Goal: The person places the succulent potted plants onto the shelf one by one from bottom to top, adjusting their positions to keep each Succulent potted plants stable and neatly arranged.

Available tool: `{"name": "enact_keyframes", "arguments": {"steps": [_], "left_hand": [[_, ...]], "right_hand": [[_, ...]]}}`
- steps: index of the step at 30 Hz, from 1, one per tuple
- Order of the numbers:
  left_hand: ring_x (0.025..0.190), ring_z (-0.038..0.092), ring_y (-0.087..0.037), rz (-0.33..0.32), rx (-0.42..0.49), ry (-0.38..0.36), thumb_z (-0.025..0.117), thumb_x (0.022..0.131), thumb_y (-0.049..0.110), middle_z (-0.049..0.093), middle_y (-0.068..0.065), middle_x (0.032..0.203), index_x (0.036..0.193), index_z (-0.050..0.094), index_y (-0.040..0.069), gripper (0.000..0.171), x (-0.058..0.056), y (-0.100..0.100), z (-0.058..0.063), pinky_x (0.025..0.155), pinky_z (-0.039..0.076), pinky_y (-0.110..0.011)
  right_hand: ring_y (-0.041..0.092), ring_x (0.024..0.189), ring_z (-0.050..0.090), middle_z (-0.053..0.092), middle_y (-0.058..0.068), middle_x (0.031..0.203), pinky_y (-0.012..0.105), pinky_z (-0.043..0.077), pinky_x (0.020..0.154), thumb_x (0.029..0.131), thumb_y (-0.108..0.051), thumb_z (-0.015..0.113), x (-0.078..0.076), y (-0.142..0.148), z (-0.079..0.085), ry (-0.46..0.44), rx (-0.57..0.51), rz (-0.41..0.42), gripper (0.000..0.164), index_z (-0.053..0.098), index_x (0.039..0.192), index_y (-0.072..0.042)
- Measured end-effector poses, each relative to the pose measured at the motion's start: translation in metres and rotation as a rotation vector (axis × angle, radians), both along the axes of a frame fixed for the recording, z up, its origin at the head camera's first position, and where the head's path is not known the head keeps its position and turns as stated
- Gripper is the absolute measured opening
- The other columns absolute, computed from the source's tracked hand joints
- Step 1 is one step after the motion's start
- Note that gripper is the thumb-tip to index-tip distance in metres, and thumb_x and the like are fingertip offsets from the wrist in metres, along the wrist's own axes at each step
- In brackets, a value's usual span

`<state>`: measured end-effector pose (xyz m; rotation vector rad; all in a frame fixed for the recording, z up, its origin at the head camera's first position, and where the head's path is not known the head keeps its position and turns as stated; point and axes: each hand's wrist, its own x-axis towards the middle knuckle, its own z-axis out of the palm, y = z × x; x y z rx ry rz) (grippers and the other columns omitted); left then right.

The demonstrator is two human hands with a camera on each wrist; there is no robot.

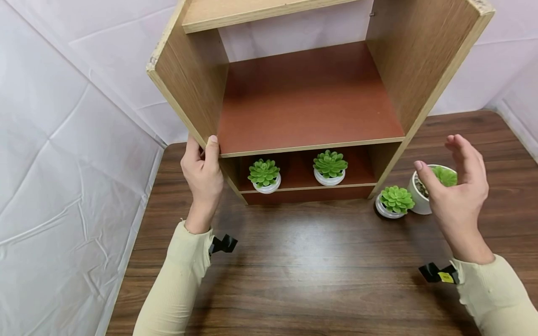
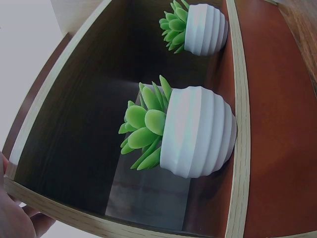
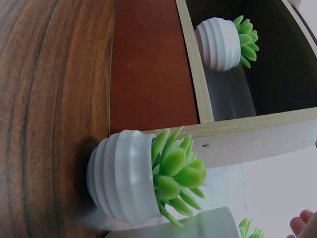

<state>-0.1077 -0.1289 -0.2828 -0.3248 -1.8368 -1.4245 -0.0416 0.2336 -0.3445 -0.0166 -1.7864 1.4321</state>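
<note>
One small potted succulent [image 1: 394, 203] upright on table [image 1: 302, 270], just beside right front corner of cabinet [image 1: 311, 102]. Lies at nine o'clock from your right hand [image 1: 462, 199], your nearer one. Right hand empty, thumb and fingers spread. Taller white pot [image 1: 421, 207] also upright, long axis vertical, ten o'clock, partly hidden behind that hand. Your left hand [image 1: 203, 174] grips cabinet's left panel [image 1: 189, 84]; two shelf succulents [image 1: 264, 175] stand at three o'clock from it.

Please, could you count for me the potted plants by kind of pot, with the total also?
Small ribbed pots: 3 (left small plant, middle small plant, right small plant)
Larger smooth pot: 1
Total: 4 potted plants
</note>
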Motion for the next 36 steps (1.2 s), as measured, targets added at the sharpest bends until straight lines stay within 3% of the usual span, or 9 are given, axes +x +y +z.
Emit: {"name": "enact_keyframes", "arguments": {"steps": [16,23,30,36], "left_hand": [[0.069,0.054,-0.006,-0.001,0.014,0.000,0.053,0.092,-0.003,0.058,-0.024,0.077,0.096,0.057,-0.016,0.015,-0.001,0.001,0.000,0.065,0.043,-0.021],[0.071,0.056,-0.007,-0.005,0.026,-0.007,0.053,0.093,-0.004,0.059,-0.027,0.079,0.097,0.057,-0.016,0.014,0.000,0.001,0.000,0.066,0.045,-0.021],[0.072,0.059,-0.009,-0.004,0.028,-0.002,0.056,0.095,0.005,0.063,-0.016,0.081,0.099,0.061,-0.010,0.017,-0.018,-0.011,-0.025,0.066,0.047,-0.023],[0.071,0.060,-0.012,-0.020,0.034,0.012,0.058,0.095,0.009,0.064,-0.012,0.080,0.100,0.063,-0.008,0.019,-0.021,-0.013,-0.029,0.065,0.047,-0.024]], "right_hand": [[0.023,0.125,0.046,0.055,0.011,0.130,0.032,0.030,0.108,0.074,0.003,0.078,0.010,0.009,-0.007,-0.100,0.069,-0.083,0.064,0.059,0.134,-0.008],[0.017,0.124,0.045,0.056,0.004,0.129,0.027,0.027,0.107,0.073,0.000,0.080,0.013,0.013,-0.009,-0.157,0.072,-0.122,0.066,0.059,0.135,-0.009],[0.016,0.124,0.044,0.056,0.001,0.128,0.027,0.026,0.106,0.071,-0.001,0.081,0.015,0.015,-0.013,-0.166,0.094,-0.134,0.069,0.058,0.135,-0.010],[0.018,0.123,0.044,0.056,0.000,0.128,0.028,0.027,0.105,0.072,-0.001,0.082,0.017,0.017,-0.017,-0.155,0.119,-0.132,0.069,0.058,0.136,-0.009]]}}
